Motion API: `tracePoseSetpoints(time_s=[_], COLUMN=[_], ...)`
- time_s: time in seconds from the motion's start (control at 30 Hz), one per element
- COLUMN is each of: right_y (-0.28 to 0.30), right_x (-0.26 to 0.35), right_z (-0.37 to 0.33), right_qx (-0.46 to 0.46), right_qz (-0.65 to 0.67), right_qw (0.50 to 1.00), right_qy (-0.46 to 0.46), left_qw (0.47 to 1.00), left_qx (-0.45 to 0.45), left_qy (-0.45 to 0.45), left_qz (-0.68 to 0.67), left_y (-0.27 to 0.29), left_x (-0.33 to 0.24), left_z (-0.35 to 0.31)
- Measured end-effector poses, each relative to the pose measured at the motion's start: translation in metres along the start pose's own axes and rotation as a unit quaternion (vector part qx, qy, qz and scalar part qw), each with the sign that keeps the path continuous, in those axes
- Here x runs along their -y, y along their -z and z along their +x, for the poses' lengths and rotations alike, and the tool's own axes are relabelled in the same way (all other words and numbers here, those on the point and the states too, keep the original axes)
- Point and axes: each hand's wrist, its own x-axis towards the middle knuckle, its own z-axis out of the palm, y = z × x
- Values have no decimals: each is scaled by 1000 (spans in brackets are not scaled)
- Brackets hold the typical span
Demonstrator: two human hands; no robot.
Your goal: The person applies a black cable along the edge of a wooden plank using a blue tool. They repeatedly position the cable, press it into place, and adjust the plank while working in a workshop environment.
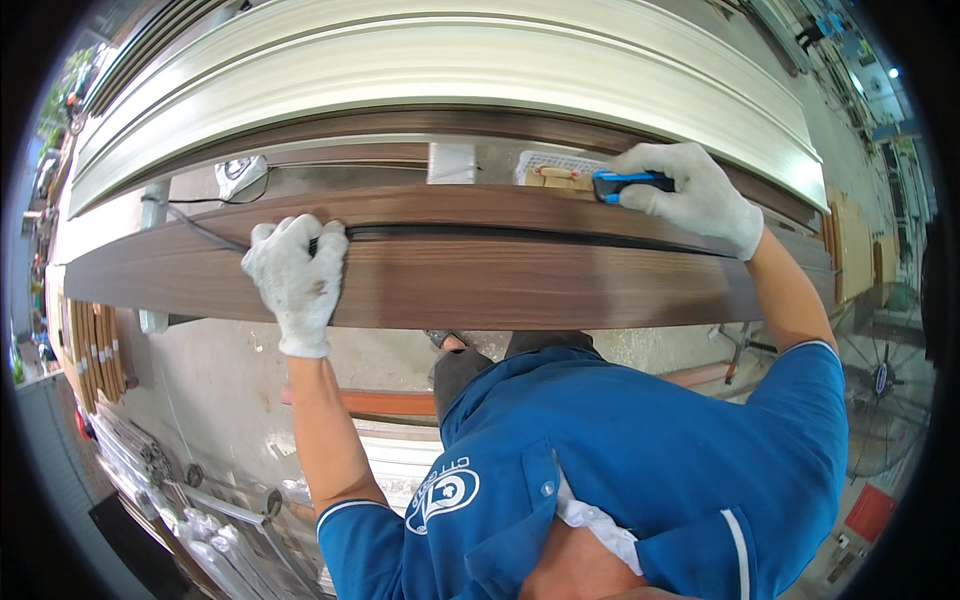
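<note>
My left hand [297, 275], in a white work glove, is at the left part of a long brown wood-grain panel [560, 285]. Its thumb and fingers close on a black rubber-like strip [480, 233], which runs along the panel's groove to the right. Left of the hand, a loose length of strip [205, 228] leaves the panel. My gloved right hand [695, 195] grips a blue and black utility knife [625, 186] above the panel's far edge, pointing left. I cannot make out whether its blade is out.
Long cream panels [450, 65] lie beyond the brown one. Between them stand a white basket [540, 165] with a wooden-handled tool and a white block [452, 163]. A large fan [882, 375] is at the right, a metal cart [230, 510] at the lower left.
</note>
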Motion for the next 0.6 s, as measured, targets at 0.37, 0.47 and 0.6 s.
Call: tracePoseSetpoints(time_s=[0.37, 0.47, 0.6], right_y=[43, 39, 27], right_x=[-90, -94, -82], right_z=[-101, -102, -85], right_qx=[10, 4, 5], right_qz=[-35, -12, -78], right_qw=[999, 999, 994], right_qy=[4, 34, 76], left_qw=[999, 999, 998], left_qx=[21, 18, 25], left_qy=[13, 9, 22], left_qz=[-46, -49, -47], left_y=[-5, -6, -8], left_x=[3, 6, 8], left_z=[0, 0, 0])
